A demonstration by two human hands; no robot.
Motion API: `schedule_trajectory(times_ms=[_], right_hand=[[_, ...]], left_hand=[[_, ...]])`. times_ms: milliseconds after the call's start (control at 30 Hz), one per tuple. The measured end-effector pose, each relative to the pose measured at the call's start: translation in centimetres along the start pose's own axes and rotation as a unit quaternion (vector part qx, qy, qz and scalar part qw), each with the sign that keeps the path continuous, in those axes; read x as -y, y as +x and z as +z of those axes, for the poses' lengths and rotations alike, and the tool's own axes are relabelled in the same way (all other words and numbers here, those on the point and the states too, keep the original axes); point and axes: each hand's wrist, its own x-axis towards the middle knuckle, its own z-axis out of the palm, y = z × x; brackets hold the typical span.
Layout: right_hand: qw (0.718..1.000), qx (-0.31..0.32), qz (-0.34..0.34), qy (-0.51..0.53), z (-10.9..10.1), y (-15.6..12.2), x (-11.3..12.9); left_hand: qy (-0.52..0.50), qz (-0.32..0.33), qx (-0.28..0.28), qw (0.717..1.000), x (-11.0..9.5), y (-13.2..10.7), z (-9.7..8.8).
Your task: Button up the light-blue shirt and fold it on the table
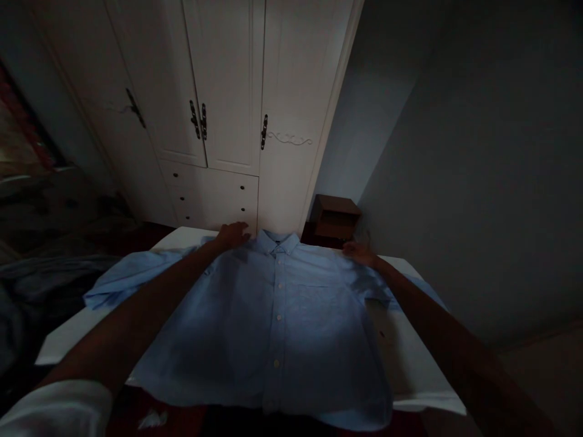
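Note:
A light blue button-up shirt (273, 315) lies spread face up, its buttoned collar at the far end and its hem towards me. My left hand (233, 235) rests at the shirt's left shoulder beside the collar, fingers stretched out and apart. At the opposite shoulder is my right hand (361, 252), close to the top of the sleeve; its fingers are dim and smeared, so their grip is unclear. The left sleeve reaches out past my left forearm, and the right sleeve passes partly beneath my right forearm.
Under the shirt is a white-topped table (423, 370). A white wardrobe (228, 91) with dark handles stands behind it. To the right are a small brown cabinet (337, 215) and a grey wall (492, 164). Dark crumpled fabric (40, 291) lies at the left.

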Motion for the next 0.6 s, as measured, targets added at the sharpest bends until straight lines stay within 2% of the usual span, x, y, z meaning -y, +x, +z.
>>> schedule_trajectory(times_ms=[133,200,267,433,600], right_hand=[[0.999,0.048,0.004,-0.01,3.4,1.6,2.5],[0.997,0.081,-0.006,-0.009,3.8,1.5,3.2],[0.995,0.097,-0.016,-0.008,3.3,1.0,3.3],[0.999,0.025,-0.02,-0.021,1.4,0.2,2.3],[0.999,0.0,0.005,-0.048,3.1,0.6,1.9]], left_hand=[[0.006,0.009,0.034,0.999,-1.6,0.8,1.5],[0.006,0.015,0.036,0.999,-1.6,0.7,1.6],[0.006,0.024,0.023,0.999,-1.4,0.5,1.2],[0.009,0.036,-0.03,0.999,-1.3,0.3,-0.4],[0.022,0.006,-0.057,0.998,-3.1,1.3,0.0]])
